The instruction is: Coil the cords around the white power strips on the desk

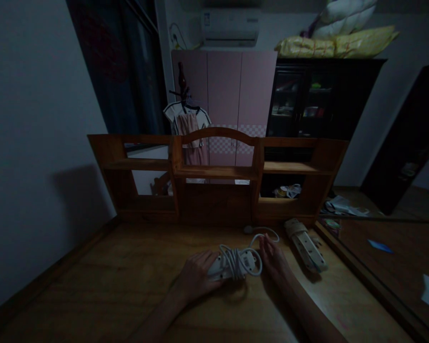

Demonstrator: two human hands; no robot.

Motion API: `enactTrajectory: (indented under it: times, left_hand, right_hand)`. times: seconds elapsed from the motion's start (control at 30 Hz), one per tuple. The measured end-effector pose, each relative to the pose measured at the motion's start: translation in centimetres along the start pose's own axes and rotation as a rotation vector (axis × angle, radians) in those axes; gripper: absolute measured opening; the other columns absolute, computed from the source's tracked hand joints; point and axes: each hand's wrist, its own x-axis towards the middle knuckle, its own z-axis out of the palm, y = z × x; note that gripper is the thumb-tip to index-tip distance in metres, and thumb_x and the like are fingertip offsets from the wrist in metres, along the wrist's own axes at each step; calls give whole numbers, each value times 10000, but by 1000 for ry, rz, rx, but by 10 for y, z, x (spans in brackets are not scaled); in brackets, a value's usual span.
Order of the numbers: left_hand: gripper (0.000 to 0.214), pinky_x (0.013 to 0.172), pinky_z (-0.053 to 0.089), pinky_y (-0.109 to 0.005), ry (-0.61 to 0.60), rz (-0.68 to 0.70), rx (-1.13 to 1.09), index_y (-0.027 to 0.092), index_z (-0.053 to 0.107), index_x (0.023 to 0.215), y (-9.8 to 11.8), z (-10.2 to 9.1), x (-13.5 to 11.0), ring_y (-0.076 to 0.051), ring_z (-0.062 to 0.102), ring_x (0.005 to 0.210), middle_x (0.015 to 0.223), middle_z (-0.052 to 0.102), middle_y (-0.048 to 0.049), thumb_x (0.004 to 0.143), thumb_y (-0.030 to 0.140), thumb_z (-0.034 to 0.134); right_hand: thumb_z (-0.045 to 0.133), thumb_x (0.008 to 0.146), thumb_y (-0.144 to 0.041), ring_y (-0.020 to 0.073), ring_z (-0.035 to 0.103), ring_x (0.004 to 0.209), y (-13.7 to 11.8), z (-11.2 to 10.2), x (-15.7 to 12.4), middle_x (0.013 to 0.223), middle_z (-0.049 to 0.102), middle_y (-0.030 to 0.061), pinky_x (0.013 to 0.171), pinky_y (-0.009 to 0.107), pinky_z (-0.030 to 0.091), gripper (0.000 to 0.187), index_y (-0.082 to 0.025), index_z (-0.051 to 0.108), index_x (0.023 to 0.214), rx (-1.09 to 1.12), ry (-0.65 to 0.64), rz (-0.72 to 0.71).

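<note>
**Power strip (pixel 218 268) held over a wooden desk (pixel 128 286)**

One end of the white strip is gripped by the left hand (pixel 199 271), with the fingers closed on it. The cord (pixel 236 264) is wrapped around its middle. A stretch of cord is met by the right hand (pixel 274 261); whether it is pinched cannot be told. A second power strip (pixel 307 248) is seen lying to the right.

L hand (pixel 197 275) & R hand (pixel 273 258) bare; f'arms (pixel 303 302) also bare, tapering twd wrists (pixel 178 289).
</note>
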Motion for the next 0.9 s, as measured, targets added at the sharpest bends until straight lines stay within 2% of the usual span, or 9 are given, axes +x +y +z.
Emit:
enactTrajectory:
  times: [0.13,0.27,0.37,0.57,0.67,0.77,0.9]
  left_hand:
    - [552,858,482,-386,-7,3,-16,230,554,1162,2,-3,1,-265,609,955,1065,641,-81,726,561,629]
    - [550,839,483,-378,2,6,-31,244,548,1173,2,-4,1,-257,608,943,1071,639,-70,721,541,645]
    - [528,819,483,-373,21,9,-21,241,563,1155,2,-3,1,-256,611,915,1038,642,-76,715,517,655]
    - [516,824,485,-366,20,8,8,254,555,1157,1,-2,1,-254,611,924,1040,640,-68,711,493,662]
    - [519,834,482,-372,14,10,23,252,551,1162,-1,-2,1,-254,609,927,1046,638,-68,714,493,657]
    - [512,832,480,-374,-16,20,24,250,545,1175,-4,-3,1,-252,605,935,1052,635,-66,730,484,642]
    - [558,845,476,-377,-44,69,21,242,537,1195,-4,-4,1,-262,598,952,1072,634,-72,696,447,675]
  right_hand:
    - [734,646,-434,182,640,831,-9,7,-2,853,659,42,769,289,537,285,-225,636,814,35,-6,40]
    - [693,690,-479,162,619,697,-16,22,-14,789,651,15,612,250,501,366,-206,677,935,-119,-143,79]
    - [726,685,-433,149,583,611,-15,32,-24,713,641,3,527,229,433,365,-183,694,950,-227,-203,104]
    - [615,753,-558,210,620,824,-11,33,-27,868,696,40,722,286,453,427,-187,717,937,-525,-274,58]
    - [582,755,-592,228,635,807,-12,31,-28,882,707,59,732,321,466,482,-173,707,960,-499,-303,135]
    - [630,735,-535,233,644,786,-11,34,-32,871,711,77,717,325,476,436,-155,698,940,-412,-356,161]
    - [653,731,-481,241,659,799,-8,38,-32,935,711,88,696,335,492,400,-182,654,997,-298,-292,168]
